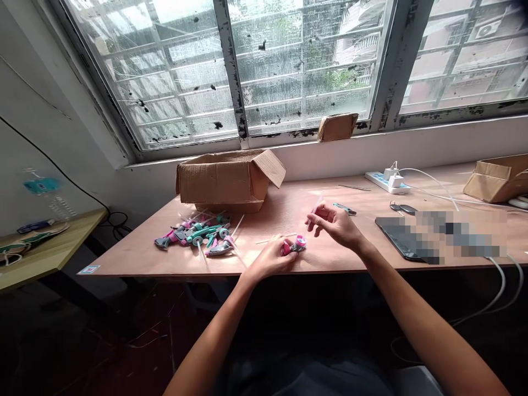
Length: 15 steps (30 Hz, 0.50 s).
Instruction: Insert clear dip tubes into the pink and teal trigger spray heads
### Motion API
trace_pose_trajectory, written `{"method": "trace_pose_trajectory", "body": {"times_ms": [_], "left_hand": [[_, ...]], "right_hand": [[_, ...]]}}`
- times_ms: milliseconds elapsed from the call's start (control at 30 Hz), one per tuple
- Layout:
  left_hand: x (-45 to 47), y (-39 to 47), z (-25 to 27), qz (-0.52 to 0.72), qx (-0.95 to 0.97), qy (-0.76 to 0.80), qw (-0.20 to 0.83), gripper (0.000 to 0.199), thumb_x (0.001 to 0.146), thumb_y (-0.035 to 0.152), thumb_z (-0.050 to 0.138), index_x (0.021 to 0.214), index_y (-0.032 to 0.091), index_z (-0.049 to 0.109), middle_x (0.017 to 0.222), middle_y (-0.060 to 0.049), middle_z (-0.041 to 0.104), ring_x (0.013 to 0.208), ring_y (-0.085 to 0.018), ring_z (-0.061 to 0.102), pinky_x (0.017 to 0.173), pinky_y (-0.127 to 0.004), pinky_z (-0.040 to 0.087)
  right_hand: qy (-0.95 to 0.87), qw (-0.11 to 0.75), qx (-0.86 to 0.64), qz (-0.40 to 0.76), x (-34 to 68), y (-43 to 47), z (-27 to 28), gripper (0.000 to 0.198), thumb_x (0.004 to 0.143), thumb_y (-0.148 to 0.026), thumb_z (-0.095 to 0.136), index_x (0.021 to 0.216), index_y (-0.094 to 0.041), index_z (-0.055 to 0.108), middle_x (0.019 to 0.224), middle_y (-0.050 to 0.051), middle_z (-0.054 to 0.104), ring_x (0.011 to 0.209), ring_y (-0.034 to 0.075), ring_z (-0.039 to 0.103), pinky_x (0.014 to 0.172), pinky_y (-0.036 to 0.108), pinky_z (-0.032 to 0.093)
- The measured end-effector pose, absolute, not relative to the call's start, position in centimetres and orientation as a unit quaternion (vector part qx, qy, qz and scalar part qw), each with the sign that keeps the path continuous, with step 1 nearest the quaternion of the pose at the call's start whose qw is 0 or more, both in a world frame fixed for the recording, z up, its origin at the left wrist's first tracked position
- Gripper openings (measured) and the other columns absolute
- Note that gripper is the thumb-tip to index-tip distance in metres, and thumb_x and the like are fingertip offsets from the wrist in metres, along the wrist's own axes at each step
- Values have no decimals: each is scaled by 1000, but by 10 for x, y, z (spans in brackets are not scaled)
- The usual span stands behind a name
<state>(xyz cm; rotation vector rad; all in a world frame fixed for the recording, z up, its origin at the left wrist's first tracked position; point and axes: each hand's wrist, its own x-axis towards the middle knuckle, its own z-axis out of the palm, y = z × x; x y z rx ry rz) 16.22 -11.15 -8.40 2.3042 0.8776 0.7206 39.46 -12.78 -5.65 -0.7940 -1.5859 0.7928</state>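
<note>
My left hand (pixel 273 256) is closed around a pink and grey trigger sprayer head (pixel 300 242), its round pink collar turned toward the right. Just right of it, my right hand (pixel 333 223) is raised over the table, pinching a thin translucent plastic tube (pixel 317 205) between thumb and fingers. The tube and the sprayer head are apart. A heap of trigger sprayer heads (pixel 206 235) in pink, grey and teal lies left of my left hand, several with pale tubes sticking out. Another thin tube (pixel 264 241) lies on the table behind my left hand.
On the wooden table (pixel 136 250), an open cardboard box (pixel 216 184) stands behind the heap. A utility knife (pixel 345 209), a power strip (pixel 388 182) with cables, glasses (pixel 403 208) and a black tablet-like device (pixel 402 239) lie to the right. Another cardboard box (pixel 490 179) is far right.
</note>
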Motion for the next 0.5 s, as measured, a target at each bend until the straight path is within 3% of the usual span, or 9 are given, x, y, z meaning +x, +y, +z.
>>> {"method": "trace_pose_trajectory", "body": {"times_ms": [200, 300, 433, 500], "left_hand": [[166, -110, -90, 298, 838, 302, 342, 53, 87, 42, 73, 134, 21, 59, 116, -9, 71, 100, -21, 65, 92, -35, 50], [167, -108, -93, 306, 838, 284, 352, 54, 89, 40, 71, 138, 22, 56, 125, -11, 68, 108, -22, 66, 98, -38, 49], [167, -108, -95, 340, 814, 273, 383, 80, 76, 38, 85, 145, 22, 47, 131, -12, 64, 118, -25, 63, 99, -37, 50], [167, -109, -95, 331, 811, 281, 392, 68, 77, 39, 84, 136, 21, 56, 123, -11, 69, 111, -24, 66, 96, -36, 51]], "right_hand": [[-678, 546, -335, 361, 393, -125, -59, 33, 88, -48, 73, 93, -17, 63, 85, 8, 72, 74, 21, 71, 55, 32, 60], [-673, 544, -330, 377, 390, -125, -60, 36, 82, -47, 79, 95, -17, 64, 83, 6, 71, 72, 21, 71, 57, 33, 62], [-680, 516, -332, 401, 383, -127, -62, 39, 83, -51, 77, 95, -16, 69, 81, 4, 71, 70, 20, 72, 65, 37, 65], [-693, 496, -333, 403, 379, -128, -63, 40, 85, -54, 74, 93, -15, 71, 79, 5, 72, 71, 20, 72, 67, 37, 65]]}}
